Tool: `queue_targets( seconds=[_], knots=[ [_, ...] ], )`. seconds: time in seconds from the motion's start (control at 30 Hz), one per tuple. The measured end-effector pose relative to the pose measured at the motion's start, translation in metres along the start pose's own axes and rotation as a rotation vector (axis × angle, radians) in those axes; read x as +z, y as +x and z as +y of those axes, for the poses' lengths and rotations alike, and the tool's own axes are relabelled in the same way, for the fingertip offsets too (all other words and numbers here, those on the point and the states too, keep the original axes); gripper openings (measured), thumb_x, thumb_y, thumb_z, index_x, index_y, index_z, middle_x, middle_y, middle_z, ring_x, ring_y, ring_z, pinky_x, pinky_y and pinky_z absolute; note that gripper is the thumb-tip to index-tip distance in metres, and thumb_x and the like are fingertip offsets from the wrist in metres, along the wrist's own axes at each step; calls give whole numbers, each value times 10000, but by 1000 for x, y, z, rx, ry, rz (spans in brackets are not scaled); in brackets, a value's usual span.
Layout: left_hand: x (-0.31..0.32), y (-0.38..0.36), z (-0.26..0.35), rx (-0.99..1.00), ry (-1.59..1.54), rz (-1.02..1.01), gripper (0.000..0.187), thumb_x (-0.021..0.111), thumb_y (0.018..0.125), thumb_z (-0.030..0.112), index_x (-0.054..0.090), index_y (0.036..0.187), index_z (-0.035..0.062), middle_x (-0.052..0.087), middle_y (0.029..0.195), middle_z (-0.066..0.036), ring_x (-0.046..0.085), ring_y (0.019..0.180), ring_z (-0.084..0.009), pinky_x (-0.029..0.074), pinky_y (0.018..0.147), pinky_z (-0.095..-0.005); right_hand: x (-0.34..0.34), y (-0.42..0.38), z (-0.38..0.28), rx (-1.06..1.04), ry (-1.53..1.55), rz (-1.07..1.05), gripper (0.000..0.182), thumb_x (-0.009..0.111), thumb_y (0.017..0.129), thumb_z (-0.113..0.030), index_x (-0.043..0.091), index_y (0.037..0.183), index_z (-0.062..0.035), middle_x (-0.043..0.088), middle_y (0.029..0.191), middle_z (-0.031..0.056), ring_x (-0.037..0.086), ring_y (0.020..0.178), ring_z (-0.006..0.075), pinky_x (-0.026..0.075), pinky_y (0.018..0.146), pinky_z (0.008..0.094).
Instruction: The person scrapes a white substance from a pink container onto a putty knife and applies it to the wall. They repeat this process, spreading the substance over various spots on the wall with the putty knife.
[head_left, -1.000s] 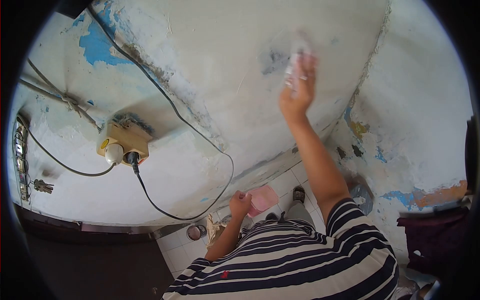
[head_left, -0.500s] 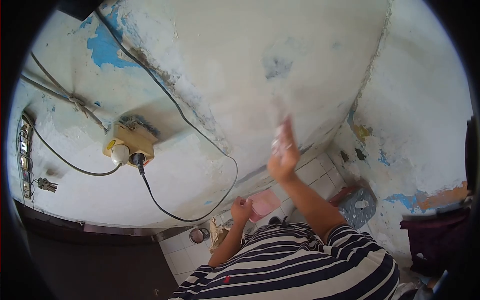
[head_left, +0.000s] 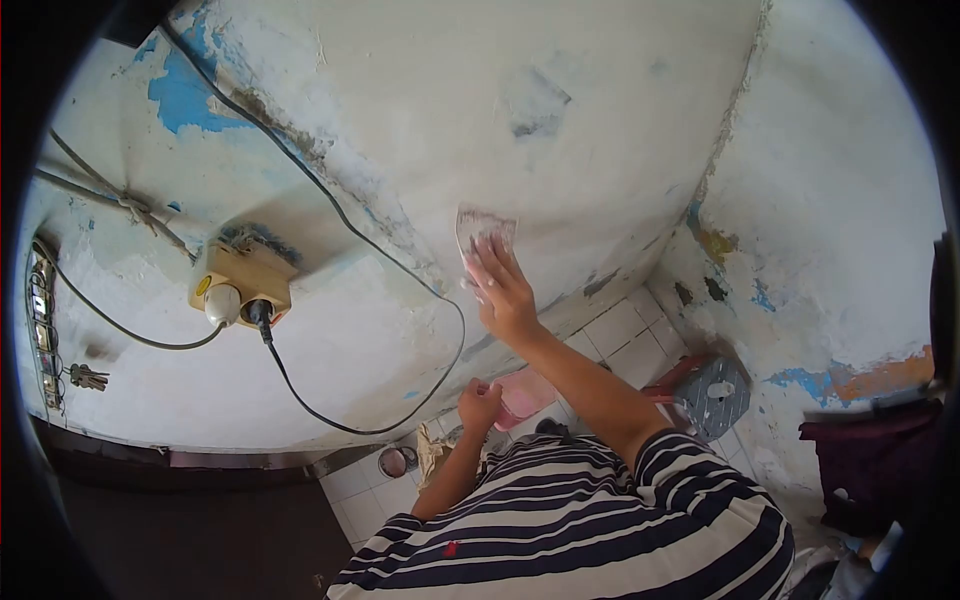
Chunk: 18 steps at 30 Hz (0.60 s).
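My right hand (head_left: pixel 506 297) grips a thin, flat putty spreader (head_left: pixel 484 221), its fingers laid over the back of the blade. The spreader appears pressed to the whitish wall (head_left: pixel 420 120), and white smears coat my fingers. Lower down, my left hand (head_left: pixel 479 406) is closed on the near edge of a pink plastic tray (head_left: pixel 528 393). What the tray holds is hard to make out. Above the spreader, a grey-blue rough patch (head_left: pixel 535 105) marks the wall.
A yellowish socket box (head_left: pixel 240 280) with plugs and a looping black cable (head_left: pixel 345 215) is on the left wall. Keys (head_left: pixel 88 377) hang farther left. A grey-topped stool (head_left: pixel 712 395) stands in the right corner. Below are a small round container (head_left: pixel 393 462) and floor tiles (head_left: pixel 372 508).
My right hand has swung left across the wall, and the spreader's flat face now shows. My left hand keeps the pink tray in nearly the same place. The view has shifted slightly.
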<state>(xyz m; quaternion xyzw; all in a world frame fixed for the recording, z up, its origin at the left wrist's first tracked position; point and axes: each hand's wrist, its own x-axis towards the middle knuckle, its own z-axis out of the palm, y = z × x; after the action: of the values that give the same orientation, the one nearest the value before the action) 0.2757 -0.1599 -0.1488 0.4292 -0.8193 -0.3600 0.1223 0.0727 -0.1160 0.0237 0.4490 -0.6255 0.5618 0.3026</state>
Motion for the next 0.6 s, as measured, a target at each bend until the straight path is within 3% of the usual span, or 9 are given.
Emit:
queue_targets(
  seconds=[0.03,0.1,0.17,0.23,0.3,0.43,0.6],
  knots=[
    [0,0,1,-31,-2,-23,321,774,766,330,688,866,37,728,807,-168,721,772,-352,560,711,-444,-9,-3,-1,-4,0,1,462,604,908,1,636,1367,-37,538,1497,215,486,1395,462,414,1137,563],
    [0,-3,2,-2,-16,-17,323,774,765,332,687,867,37,728,808,-168,721,773,-353,561,714,-445,-37,-2,-1,175,201,81,519,527,926,59,546,1445,36,542,1485,256,521,1389,412,474,1095,448],
    [-3,-2,1,24,-34,-13,326,774,765,333,686,869,37,729,810,-169,721,775,-354,561,716,-447,-55,30,7,270,475,336,462,543,962,-2,553,1420,56,509,1500,284,449,1436,446,389,1156,530],
    [-6,-7,0,9,-27,5,297,775,780,291,671,854,23,717,777,-167,705,727,-345,547,690,-436,-79,93,25,95,137,483,460,526,970,-5,553,1427,43,511,1488,303,452,1427,460,409,1134,532],
    [0,-6,-18,24,-17,24,297,775,781,292,671,855,24,717,776,-166,707,729,-344,548,691,-435,-92,157,34,-60,-231,585,474,539,955,0,573,1428,1,530,1489,262,474,1406,464,409,1119,536],
    [-8,-8,-8,-39,-15,33,299,773,785,300,673,857,27,722,784,-165,715,746,-346,552,698,-433,-60,178,46,-160,-306,382,496,579,918,-27,617,1409,-85,555,1491,181,493,1387,461,401,1112,536],
    [-11,-1,-4,-55,-17,23,308,773,791,312,677,863,28,727,794,-168,721,752,-343,555,703,-432,-8,37,6,-105,-195,46,431,594,927,-77,667,1348,-139,588,1465,150,516,1379,437,422,1087,534]
  ],
)
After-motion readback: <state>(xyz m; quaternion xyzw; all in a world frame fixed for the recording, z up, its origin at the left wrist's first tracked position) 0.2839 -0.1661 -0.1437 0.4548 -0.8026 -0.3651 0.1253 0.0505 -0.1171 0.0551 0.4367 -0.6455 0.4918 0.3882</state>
